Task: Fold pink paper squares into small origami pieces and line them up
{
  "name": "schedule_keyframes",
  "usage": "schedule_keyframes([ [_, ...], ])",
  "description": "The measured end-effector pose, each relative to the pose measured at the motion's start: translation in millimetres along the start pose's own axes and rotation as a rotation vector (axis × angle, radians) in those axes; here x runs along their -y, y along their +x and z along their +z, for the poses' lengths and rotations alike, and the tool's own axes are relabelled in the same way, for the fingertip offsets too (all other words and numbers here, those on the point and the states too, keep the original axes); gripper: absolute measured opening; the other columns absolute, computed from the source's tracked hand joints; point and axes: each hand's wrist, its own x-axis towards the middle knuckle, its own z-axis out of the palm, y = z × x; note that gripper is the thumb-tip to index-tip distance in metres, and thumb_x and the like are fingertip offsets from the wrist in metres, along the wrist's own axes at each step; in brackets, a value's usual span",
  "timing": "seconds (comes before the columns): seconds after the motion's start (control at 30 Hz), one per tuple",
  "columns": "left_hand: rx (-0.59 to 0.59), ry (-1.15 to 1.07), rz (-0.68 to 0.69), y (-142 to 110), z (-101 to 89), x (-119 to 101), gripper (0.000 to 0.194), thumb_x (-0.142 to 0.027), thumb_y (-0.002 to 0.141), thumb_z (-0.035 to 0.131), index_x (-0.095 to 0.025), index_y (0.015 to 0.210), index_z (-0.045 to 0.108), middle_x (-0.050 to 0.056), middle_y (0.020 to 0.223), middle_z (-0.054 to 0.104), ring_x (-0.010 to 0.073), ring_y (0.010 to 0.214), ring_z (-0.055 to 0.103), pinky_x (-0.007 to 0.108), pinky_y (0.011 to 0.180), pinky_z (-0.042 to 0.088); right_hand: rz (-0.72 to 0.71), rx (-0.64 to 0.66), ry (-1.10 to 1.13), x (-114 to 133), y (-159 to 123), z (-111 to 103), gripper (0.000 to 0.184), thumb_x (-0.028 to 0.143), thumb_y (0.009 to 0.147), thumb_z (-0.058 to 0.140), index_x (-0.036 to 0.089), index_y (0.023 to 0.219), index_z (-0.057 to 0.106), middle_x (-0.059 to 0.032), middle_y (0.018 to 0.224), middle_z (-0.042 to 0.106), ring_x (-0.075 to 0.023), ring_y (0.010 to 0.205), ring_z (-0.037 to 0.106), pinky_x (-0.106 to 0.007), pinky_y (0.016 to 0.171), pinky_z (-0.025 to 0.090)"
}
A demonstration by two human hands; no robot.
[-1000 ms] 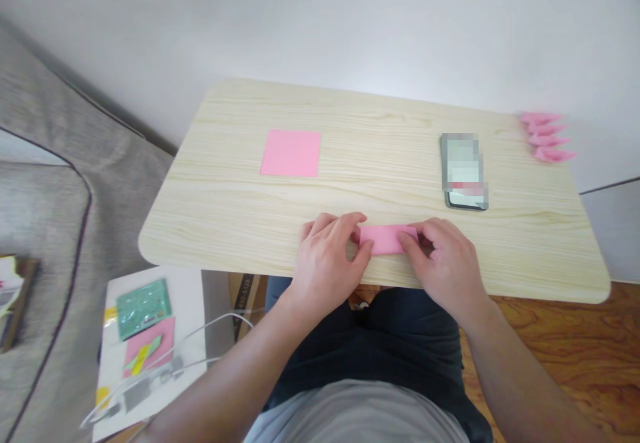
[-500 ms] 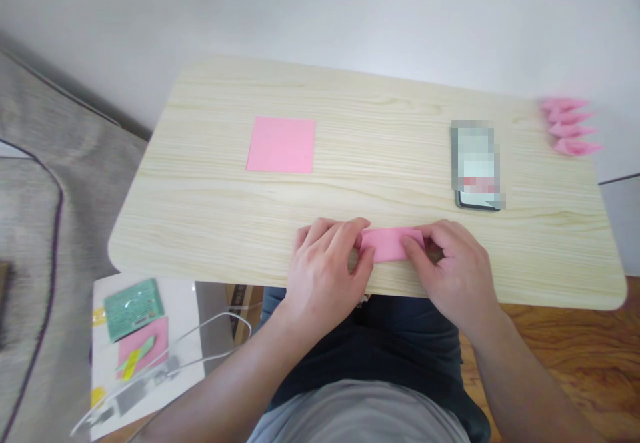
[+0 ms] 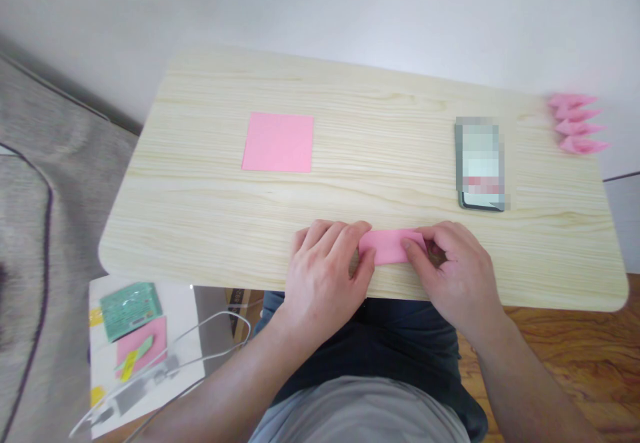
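A folded strip of pink paper (image 3: 388, 247) lies level at the table's front edge, between my two hands. My left hand (image 3: 327, 263) grips its left end, thumb in front and index finger behind. On the other end, my right hand (image 3: 453, 270) pinches the paper, with the thumb pressed on its face and the index finger at the back corner. Fingers cover both ends of the strip. Farther back on the left lies a flat pink paper square (image 3: 279, 142).
A phone (image 3: 482, 163) lies on the wood-grain table (image 3: 370, 96), right of centre. Several folded pink paper pieces (image 3: 580, 126) stand in a row at the far right corner. Below the left edge are a green packet (image 3: 131, 311), more pink paper (image 3: 156, 336) and a white cable (image 3: 220, 316).
The view has shifted slightly. Both hands keep the same hold on the folded paper, which shows no clear change.
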Motion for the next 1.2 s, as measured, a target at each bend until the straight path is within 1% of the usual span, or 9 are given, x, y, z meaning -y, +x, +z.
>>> schedule_keyframes([
  [0.2, 0.018, 0.017, 0.01, 0.5, -1.5, -1.2, 0.024, -0.029, 0.099, 0.062, -0.028, 0.122, 0.07, 0.003, 0.104, 0.076, 0.0241, 0.104, 0.063, 0.043, 0.094, 0.043, 0.005, -0.01, 0.01, -0.6, -1.0, 1.8, 0.013, 0.033, 0.097, 0.065, 0.023, 0.09, 0.067, -0.0026, 0.081, 0.064, -0.0213, 0.08, 0.059, -0.038, 0.075, 0.045],
  [0.3, 0.025, 0.021, 0.029, 0.1, -1.8, -1.1, 0.019, -0.028, 0.1, 0.062, -0.031, 0.115, 0.073, 0.002, 0.104, 0.076, 0.0231, 0.104, 0.063, 0.043, 0.094, 0.042, -0.001, -0.012, 0.01, -1.2, -1.5, 2.1, 0.013, 0.034, 0.098, 0.066, 0.023, 0.09, 0.067, -0.0025, 0.082, 0.063, -0.0211, 0.081, 0.058, -0.038, 0.076, 0.045],
  [0.43, 0.018, 0.03, 0.033, -1.1, -0.5, -0.7, 0.015, -0.029, 0.1, 0.063, -0.03, 0.107, 0.075, 0.002, 0.103, 0.075, 0.0226, 0.103, 0.062, 0.043, 0.095, 0.042, 0.006, -0.021, 0.009, -1.9, -2.6, 2.3, 0.015, 0.034, 0.098, 0.066, 0.022, 0.089, 0.067, -0.0025, 0.082, 0.063, -0.021, 0.081, 0.057, -0.037, 0.075, 0.044],
  [0.67, -0.026, 0.039, 0.038, -3.8, 3.9, -0.4, 0.017, -0.037, 0.098, 0.066, -0.028, 0.108, 0.076, 0.004, 0.102, 0.074, 0.0243, 0.106, 0.061, 0.043, 0.094, 0.042, -0.008, -0.046, 0.006, -3.0, -2.7, 4.3, 0.015, 0.033, 0.096, 0.066, 0.022, 0.086, 0.066, -0.002, 0.078, 0.062, -0.0212, 0.079, 0.057, -0.037, 0.073, 0.043],
  [0.93, -0.026, 0.072, 0.054, -5.0, 3.9, -0.9, 0.019, -0.04, 0.099, 0.064, -0.028, 0.109, 0.076, 0.005, 0.104, 0.074, 0.0253, 0.107, 0.061, 0.044, 0.093, 0.042, 0.007, -0.049, 0.015, -3.6, -1.2, 5.1, 0.015, 0.031, 0.094, 0.066, 0.022, 0.083, 0.065, -0.0022, 0.077, 0.062, -0.0211, 0.076, 0.057, -0.036, 0.071, 0.043],
  [1.03, -0.03, 0.074, 0.055, -5.2, 4.2, -0.9, 0.02, -0.04, 0.099, 0.064, -0.028, 0.109, 0.076, 0.006, 0.104, 0.073, 0.0259, 0.108, 0.061, 0.044, 0.093, 0.042, 0.038, -0.067, 0.012, -3.1, -1.5, 7.1, 0.015, 0.031, 0.092, 0.068, 0.023, 0.08, 0.063, -0.0016, 0.075, 0.061, -0.0204, 0.074, 0.057, -0.036, 0.071, 0.043],
  [1.1, -0.032, 0.075, 0.056, -5.2, 4.6, -0.9, 0.02, -0.041, 0.098, 0.065, -0.028, 0.108, 0.076, 0.006, 0.104, 0.073, 0.0261, 0.108, 0.06, 0.044, 0.093, 0.042, 0.077, -0.096, 0.05, -2.5, -3.1, 9.4, 0.008, 0.031, 0.09, 0.069, 0.023, 0.09, 0.066, -0.0003, 0.077, 0.062, -0.0196, 0.074, 0.058, -0.036, 0.072, 0.045],
  [1.13, -0.032, 0.077, 0.056, -5.2, 4.7, -0.8, 0.02, -0.041, 0.098, 0.065, -0.028, 0.108, 0.076, 0.006, 0.105, 0.073, 0.0262, 0.108, 0.06, 0.044, 0.093, 0.042, 0.098, -0.11, 0.078, -2.4, -4.3, 10.6, 0.012, 0.03, 0.089, 0.069, 0.023, 0.099, 0.067, 0.0006, 0.078, 0.062, -0.0192, 0.074, 0.059, -0.036, 0.073, 0.046],
  [1.2, -0.032, 0.082, 0.056, -5.3, 4.7, -0.9, 0.02, -0.042, 0.098, 0.065, -0.027, 0.107, 0.076, 0.006, 0.105, 0.073, 0.0263, 0.109, 0.06, 0.044, 0.094, 0.042, 0.129, -0.135, 0.133, -2.4, -7.2, 12.9, 0.031, 0.03, 0.088, 0.07, 0.024, 0.118, 0.064, 0.0019, 0.08, 0.063, -0.0187, 0.075, 0.06, -0.036, 0.076, 0.049],
])
